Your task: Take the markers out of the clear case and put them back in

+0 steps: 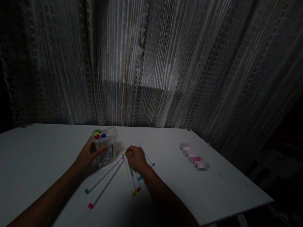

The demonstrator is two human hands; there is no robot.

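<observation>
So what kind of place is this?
Probably a dim room in a home, though I can't be sure: a striped curtain hangs behind a white table, where marker pens lie near a clear plastic tub.

Six loose markers (107,183) could be counted on the one worktop (177,189): one with a green end (86,191), one with a pink end (91,206), one with a yellow end (133,193), one with an orange-red end (138,189) and two with blue ends (153,164), of which one was partly hidden. There was one clear container (115,138) bearing one label (106,153). Four coloured tops showed in it, one green (96,130), one yellow (97,134), one red (97,137) and one blue (103,135); whether it held more could not be told. One pixelated pinkish item (194,157) made up the rest.
</observation>
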